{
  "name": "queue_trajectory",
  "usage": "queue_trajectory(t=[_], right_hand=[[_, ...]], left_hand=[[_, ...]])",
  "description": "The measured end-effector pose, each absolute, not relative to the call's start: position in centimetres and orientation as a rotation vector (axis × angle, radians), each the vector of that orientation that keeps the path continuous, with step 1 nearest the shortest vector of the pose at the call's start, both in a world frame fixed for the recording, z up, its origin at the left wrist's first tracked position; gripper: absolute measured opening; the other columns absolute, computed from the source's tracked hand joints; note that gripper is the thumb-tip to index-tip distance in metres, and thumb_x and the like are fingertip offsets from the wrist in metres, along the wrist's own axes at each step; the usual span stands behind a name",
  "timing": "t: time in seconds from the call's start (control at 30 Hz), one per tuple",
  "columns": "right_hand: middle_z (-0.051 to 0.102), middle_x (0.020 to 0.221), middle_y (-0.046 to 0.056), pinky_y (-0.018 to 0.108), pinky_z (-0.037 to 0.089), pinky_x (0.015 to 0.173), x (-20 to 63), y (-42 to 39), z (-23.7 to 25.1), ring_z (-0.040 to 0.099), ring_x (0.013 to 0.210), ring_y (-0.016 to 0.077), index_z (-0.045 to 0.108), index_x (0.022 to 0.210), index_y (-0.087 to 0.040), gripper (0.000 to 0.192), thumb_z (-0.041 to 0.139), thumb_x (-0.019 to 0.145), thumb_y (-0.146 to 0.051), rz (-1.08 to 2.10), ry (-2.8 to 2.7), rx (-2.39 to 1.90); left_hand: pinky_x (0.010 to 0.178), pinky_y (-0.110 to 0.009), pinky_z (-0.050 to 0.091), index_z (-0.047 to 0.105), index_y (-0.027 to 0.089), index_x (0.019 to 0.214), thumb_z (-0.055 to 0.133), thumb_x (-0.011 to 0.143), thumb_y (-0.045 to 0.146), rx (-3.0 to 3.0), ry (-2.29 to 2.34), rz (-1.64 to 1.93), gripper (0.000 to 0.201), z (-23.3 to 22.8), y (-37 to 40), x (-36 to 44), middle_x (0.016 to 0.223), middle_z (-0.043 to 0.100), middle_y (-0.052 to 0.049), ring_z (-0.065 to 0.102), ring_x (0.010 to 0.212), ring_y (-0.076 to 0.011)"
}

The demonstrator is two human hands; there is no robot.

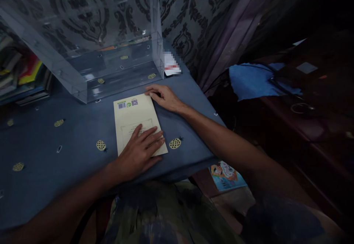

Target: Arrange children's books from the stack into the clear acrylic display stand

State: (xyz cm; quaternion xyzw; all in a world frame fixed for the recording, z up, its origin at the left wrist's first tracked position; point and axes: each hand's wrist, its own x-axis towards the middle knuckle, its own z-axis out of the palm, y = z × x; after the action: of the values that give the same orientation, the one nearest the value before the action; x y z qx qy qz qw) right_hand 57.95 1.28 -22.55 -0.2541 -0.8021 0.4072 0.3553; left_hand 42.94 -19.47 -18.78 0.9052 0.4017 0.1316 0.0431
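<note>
A cream-coloured booklet [132, 115] lies closed on the table, its barcode and QR code near the far edge and a framed block of small print lower down. My left hand [141, 148] rests flat on its near part, fingers spread and covering some of the print. At the far right corner of the booklet is my right hand [166, 98], with its thumb and bent fingers close together on that corner. The tips there are partly hidden.
A clear plastic box [80, 89] stands behind the booklet. Stacked books [24, 74] are at the left. The dark blue tablecloth [77, 144] has a pineapple pattern. A white-and-red item [172, 65] lies beside the box. Below right are a colourful book [226, 177] and blue cloth [246, 81].
</note>
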Motion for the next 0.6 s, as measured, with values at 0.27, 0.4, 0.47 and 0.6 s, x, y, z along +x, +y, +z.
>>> queue_trajectory(t=[0.27,0.4,0.47,0.6], right_hand=[[0.075,0.110,0.009,0.039,0.054,0.095,57.9,1.7,-22.7,0.069,0.106,0.0209,0.066,0.109,-0.016,0.024,0.052,0.091,-0.018,1.199,-1.986,-0.604],[0.074,0.114,0.008,0.038,0.052,0.096,58.0,1.8,-22.7,0.067,0.107,0.0202,0.067,0.109,-0.017,0.024,0.053,0.090,-0.017,1.132,-2.028,-0.602],[0.074,0.115,0.007,0.038,0.052,0.096,58.0,1.9,-22.8,0.066,0.108,0.0201,0.067,0.110,-0.017,0.025,0.052,0.089,-0.017,1.108,-2.033,-0.614],[0.073,0.117,0.007,0.036,0.051,0.095,58.0,1.7,-22.9,0.066,0.107,0.0196,0.068,0.111,-0.017,0.027,0.052,0.089,-0.017,1.078,-2.048,-0.640]], left_hand=[[0.117,-0.057,0.035,0.060,0.014,0.132,0.052,0.101,0.030,2.851,1.281,0.381,0.036,-18.8,-19.1,43.5,0.141,0.062,-0.013,0.051,0.138,-0.0290],[0.115,-0.055,0.039,0.062,0.013,0.130,0.049,0.102,0.031,2.888,1.332,0.389,0.035,-18.8,-18.0,43.8,0.139,0.064,-0.013,0.053,0.136,-0.0294],[0.113,-0.054,0.042,0.063,0.012,0.129,0.048,0.103,0.031,2.912,1.347,0.404,0.035,-19.0,-17.5,43.9,0.138,0.065,-0.012,0.054,0.135,-0.0300],[0.112,-0.050,0.043,0.064,0.012,0.127,0.048,0.103,0.031,2.927,1.377,0.452,0.035,-19.4,-17.3,44.2,0.135,0.067,-0.012,0.056,0.133,-0.0282]])
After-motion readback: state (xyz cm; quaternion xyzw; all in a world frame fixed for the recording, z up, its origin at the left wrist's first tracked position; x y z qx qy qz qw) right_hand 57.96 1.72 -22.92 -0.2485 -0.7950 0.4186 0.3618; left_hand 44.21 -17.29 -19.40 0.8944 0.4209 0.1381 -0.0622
